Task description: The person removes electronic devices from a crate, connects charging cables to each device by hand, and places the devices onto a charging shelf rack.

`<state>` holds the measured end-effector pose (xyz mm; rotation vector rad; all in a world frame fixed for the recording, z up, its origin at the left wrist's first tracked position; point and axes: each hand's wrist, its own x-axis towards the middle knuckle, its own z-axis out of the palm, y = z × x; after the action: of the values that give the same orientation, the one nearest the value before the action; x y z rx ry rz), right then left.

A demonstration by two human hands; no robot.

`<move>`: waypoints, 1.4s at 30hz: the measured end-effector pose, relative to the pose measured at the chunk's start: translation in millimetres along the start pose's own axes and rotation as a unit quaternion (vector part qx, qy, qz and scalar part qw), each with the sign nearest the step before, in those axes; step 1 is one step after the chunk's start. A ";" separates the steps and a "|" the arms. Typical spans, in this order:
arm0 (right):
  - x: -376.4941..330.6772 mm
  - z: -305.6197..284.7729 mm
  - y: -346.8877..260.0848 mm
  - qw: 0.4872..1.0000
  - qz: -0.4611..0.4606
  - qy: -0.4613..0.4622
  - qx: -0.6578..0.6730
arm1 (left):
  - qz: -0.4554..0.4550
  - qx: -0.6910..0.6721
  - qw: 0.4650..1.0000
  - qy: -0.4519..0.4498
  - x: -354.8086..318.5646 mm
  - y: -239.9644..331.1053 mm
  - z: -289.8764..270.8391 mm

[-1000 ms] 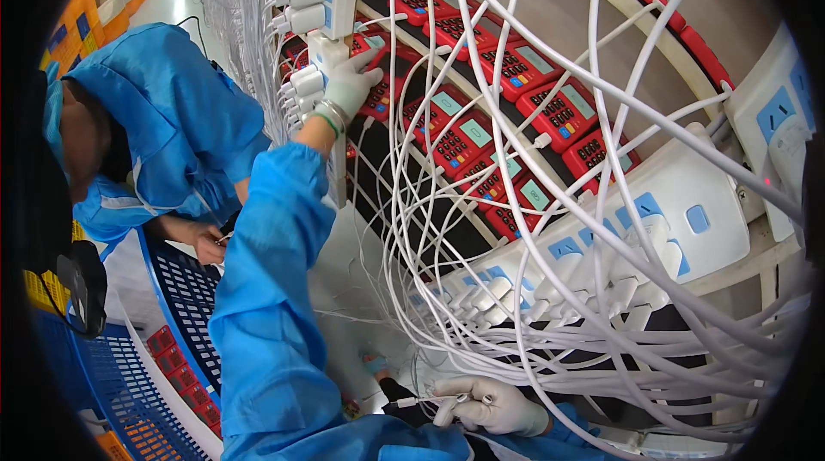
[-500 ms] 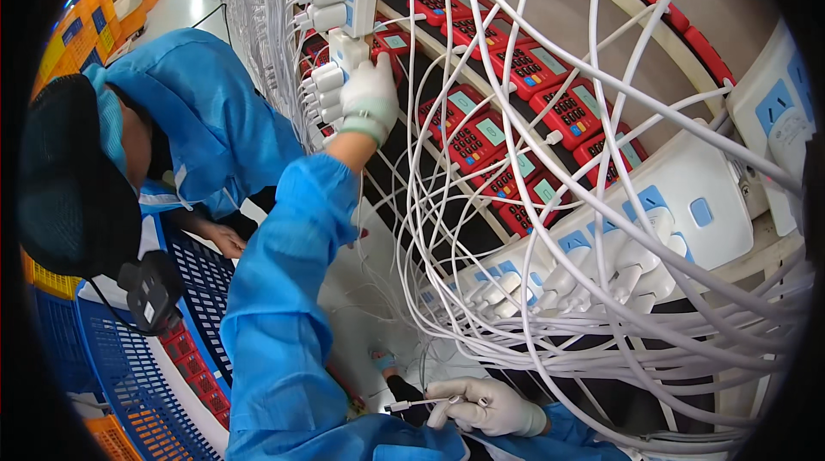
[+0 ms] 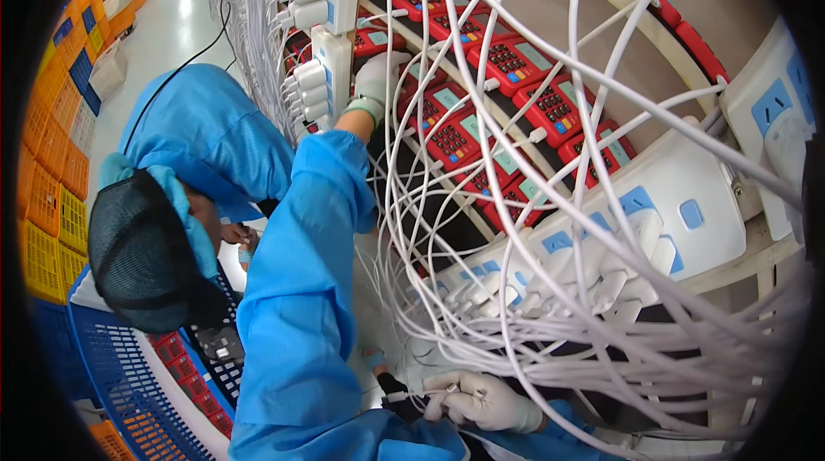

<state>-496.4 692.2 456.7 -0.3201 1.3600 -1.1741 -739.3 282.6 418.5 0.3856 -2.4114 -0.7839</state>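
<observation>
My left hand [image 3: 375, 83], in a white glove, reaches up beside a white power strip [image 3: 333, 61] with white plug adapters in it. It is at the upper end of a row of red card terminals [image 3: 453, 141] and next to one of them [image 3: 421, 79]. Its fingers are turned away and partly hidden, so whether they grip that terminal is unclear. Low in the view, my gloved right hand [image 3: 485, 401] is closed around white charging cables [image 3: 418, 393], with a connector end sticking out to the left of the fingers.
Many loose white cables [image 3: 516, 246] hang across the rack in front of the terminals. A long white power strip [image 3: 705, 212] with adapters runs along the lower right. At left, a person in blue [image 3: 206, 126] bends beside blue baskets [image 3: 112, 358] holding red terminals; orange crates [image 3: 51, 152] stand behind.
My left hand has moved from the top of the adapter strip toward the red terminals. The right hand stays low with the cables. The person at left has bent lower, head now facing down.
</observation>
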 end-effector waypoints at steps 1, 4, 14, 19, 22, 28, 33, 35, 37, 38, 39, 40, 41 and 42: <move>3.4 5.7 -1.9 1.000 0.007 -0.028 0.001 | 0.022 -0.064 0.983 0.168 -26.6 6.5 0.3; 4.8 26.3 -5.6 0.991 -0.003 -0.106 0.077 | -0.068 -0.220 0.930 0.288 -116.2 20.0 -9.3; 35.4 61.7 38.7 0.955 -0.116 -0.185 0.201 | -0.003 -0.331 0.899 -0.287 -462.6 70.0 -236.5; 43.8 89.7 43.9 0.939 -0.177 -0.192 0.222 | -0.353 -0.331 0.845 0.227 -560.1 -6.2 -339.3; 48.2 117.3 49.9 0.983 -0.138 -0.044 0.114 | -0.526 -0.205 0.802 0.194 -667.1 -92.3 -305.4; 45.6 180.8 52.6 0.990 -0.101 0.031 -0.092 | -0.250 0.081 0.845 -0.467 -750.6 -183.0 -120.6; 36.1 180.2 64.8 0.985 -0.092 0.096 -0.110 | -0.835 -0.257 0.445 0.198 -816.8 -231.0 -81.4; 39.7 182.4 70.3 0.974 -0.110 0.182 -0.085 | -0.811 -0.305 0.328 0.376 -792.3 -224.8 -91.4; 45.4 183.4 69.2 0.971 -0.101 0.198 -0.093 | -0.783 -0.315 0.272 0.463 -793.6 -224.4 -98.6; 48.6 183.9 68.4 0.967 -0.095 0.211 -0.103 | -0.772 -0.326 0.271 0.473 -801.3 -229.1 -94.8; 49.9 186.2 68.1 0.967 -0.100 0.210 -0.103 | -0.760 -0.337 0.269 0.487 -814.3 -231.7 -92.2; 51.9 185.9 67.4 0.968 -0.099 0.209 -0.102 | -0.748 -0.348 0.266 0.500 -826.5 -234.3 -87.9; 53.8 185.3 66.7 0.966 -0.109 0.211 -0.105 | -0.734 -0.359 0.263 0.513 -837.5 -237.3 -86.2; 53.2 184.3 65.4 0.962 -0.119 0.220 -0.109 | -0.722 -0.373 0.261 0.521 -839.7 -236.6 -85.0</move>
<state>-318.7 600.2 424.6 -0.4046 1.8888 -1.3476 2.4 416.7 -29.0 1.8722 0.3213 -1.3821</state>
